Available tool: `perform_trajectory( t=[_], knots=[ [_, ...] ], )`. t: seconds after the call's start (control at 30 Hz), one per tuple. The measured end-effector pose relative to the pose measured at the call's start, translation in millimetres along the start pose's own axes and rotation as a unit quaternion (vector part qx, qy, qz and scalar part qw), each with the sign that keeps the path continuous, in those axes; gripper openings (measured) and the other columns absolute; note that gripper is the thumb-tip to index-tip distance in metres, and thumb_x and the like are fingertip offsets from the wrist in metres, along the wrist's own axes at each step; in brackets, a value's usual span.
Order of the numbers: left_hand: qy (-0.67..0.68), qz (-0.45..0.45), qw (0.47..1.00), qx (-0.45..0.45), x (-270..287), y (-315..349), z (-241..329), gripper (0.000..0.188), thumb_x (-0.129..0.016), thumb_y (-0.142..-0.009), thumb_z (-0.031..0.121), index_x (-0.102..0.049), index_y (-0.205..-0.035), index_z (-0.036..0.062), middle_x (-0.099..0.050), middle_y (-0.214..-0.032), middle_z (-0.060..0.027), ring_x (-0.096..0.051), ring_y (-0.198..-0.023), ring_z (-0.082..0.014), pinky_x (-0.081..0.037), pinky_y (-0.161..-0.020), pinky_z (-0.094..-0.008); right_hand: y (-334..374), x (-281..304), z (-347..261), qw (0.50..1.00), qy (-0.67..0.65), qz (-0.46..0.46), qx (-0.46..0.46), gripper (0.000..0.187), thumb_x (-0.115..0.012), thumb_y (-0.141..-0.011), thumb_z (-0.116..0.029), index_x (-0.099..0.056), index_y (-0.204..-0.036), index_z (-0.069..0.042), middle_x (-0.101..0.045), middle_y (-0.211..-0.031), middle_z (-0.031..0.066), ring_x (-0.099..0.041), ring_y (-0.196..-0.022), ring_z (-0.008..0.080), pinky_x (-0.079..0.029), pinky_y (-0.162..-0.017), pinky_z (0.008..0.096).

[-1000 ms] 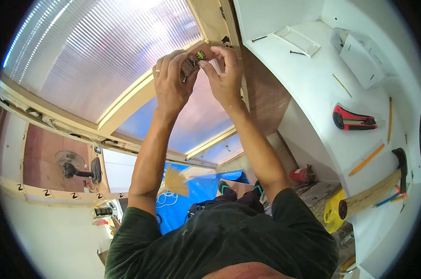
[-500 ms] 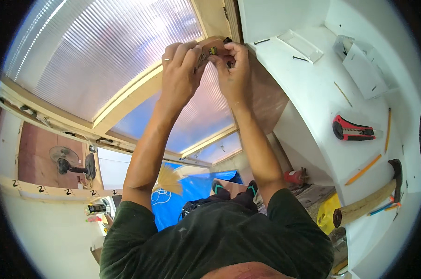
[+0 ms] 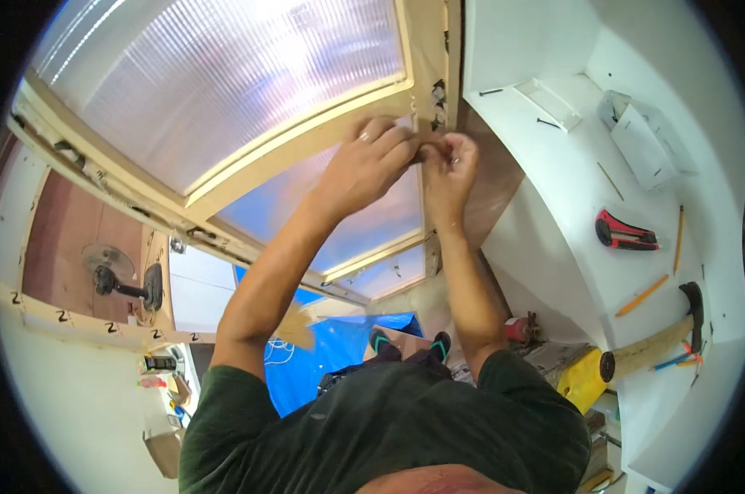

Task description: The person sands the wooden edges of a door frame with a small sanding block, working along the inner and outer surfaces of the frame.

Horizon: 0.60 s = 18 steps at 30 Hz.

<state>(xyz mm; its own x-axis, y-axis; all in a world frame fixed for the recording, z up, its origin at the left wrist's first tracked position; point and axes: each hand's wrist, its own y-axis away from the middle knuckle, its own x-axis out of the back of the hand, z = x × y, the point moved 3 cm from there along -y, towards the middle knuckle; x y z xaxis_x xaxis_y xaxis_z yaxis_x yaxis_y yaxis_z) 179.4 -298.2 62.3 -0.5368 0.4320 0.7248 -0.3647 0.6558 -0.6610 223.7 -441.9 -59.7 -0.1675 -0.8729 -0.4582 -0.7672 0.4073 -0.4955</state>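
Note:
My left hand (image 3: 366,171) and my right hand (image 3: 448,183) meet in front of a wooden-framed panel door, both with fingers curled and slightly blurred. Between their fingertips sits a small dark brownish piece (image 3: 430,146), mostly hidden, so its kind cannot be made out. The right thumb and fingers look pinched together. Behind the hands runs the pale wooden rail (image 3: 286,146) of the frame, with ribbed translucent sheet (image 3: 249,82) above it. Dark fittings (image 3: 438,95) stand along the upright edge just above the right hand.
On the white shelf (image 3: 570,185) at right lie a red-and-black utility knife (image 3: 626,231), an orange pencil (image 3: 642,295), a screw (image 3: 547,123), a clear plastic container (image 3: 648,140) and a hammer (image 3: 656,347). A fan (image 3: 113,276) stands left; a blue tarp (image 3: 307,375) covers floor below.
Both hands sit lower and further right in the picture, as the whole view has shifted. A small yellow-green and black piece visible between the fingers before is now hidden.

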Motion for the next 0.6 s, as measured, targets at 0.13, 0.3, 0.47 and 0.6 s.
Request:
perform_trajectory(
  t=[0.13, 0.3, 0.47, 0.6],
  knots=[
    [-0.059, 0.074, 0.991, 0.092, 7.7, 30.5, -1.4, 0.046, -0.088, -0.084, 0.016, -0.068, -0.125, 0.0119, -0.071, -0.13, -0.007, -0.062, -0.121, -0.0316, -0.044, -0.103, -0.0461, 15.8, -21.6, -20.8, 0.998, 0.001, -0.054, 0.012, 0.043, -0.085, -0.092, -0.008, -0.064, -0.13, -0.002, -0.068, -0.123, 0.0091, -0.064, -0.112, 0.0197, -0.053, -0.097, 0.0348],
    [-0.087, 0.163, 0.973, 0.139, 6.6, 22.6, -12.8, 0.052, -0.092, -0.078, 0.017, -0.069, -0.125, 0.0127, -0.07, -0.128, -0.0053, -0.062, -0.118, -0.0294, -0.04, -0.103, -0.044, -16.9, -50.2, -48.4, 0.985, 0.091, -0.051, 0.138, 0.044, -0.087, -0.09, -0.011, -0.066, -0.128, -0.004, -0.069, -0.124, 0.0094, -0.066, -0.11, 0.0228, -0.053, -0.095, 0.0369],
    [-0.084, 0.186, 0.966, 0.159, 1.7, 7.0, -24.3, 0.052, -0.092, -0.077, 0.018, -0.07, -0.124, 0.0126, -0.07, -0.127, -0.0042, -0.061, -0.117, -0.0284, -0.041, -0.102, -0.0442, -38.5, -62.1, -43.2, 0.987, 0.044, -0.05, 0.144, 0.042, -0.086, -0.091, -0.011, -0.066, -0.127, -0.003, -0.069, -0.124, 0.0097, -0.065, -0.112, 0.0238, -0.052, -0.097, 0.0394],
    [-0.099, 0.186, 0.964, 0.162, -4.7, 3.8, -28.6, 0.052, -0.091, -0.077, 0.017, -0.069, -0.124, 0.0106, -0.071, -0.125, -0.0049, -0.061, -0.112, -0.03, -0.044, -0.099, -0.0443, -45.7, -62.1, -34.0, 0.984, 0.074, -0.054, 0.151, 0.041, -0.086, -0.091, -0.011, -0.066, -0.126, -0.003, -0.067, -0.12, 0.0113, -0.064, -0.112, 0.0261, -0.052, -0.099, 0.0402]
  ],
)
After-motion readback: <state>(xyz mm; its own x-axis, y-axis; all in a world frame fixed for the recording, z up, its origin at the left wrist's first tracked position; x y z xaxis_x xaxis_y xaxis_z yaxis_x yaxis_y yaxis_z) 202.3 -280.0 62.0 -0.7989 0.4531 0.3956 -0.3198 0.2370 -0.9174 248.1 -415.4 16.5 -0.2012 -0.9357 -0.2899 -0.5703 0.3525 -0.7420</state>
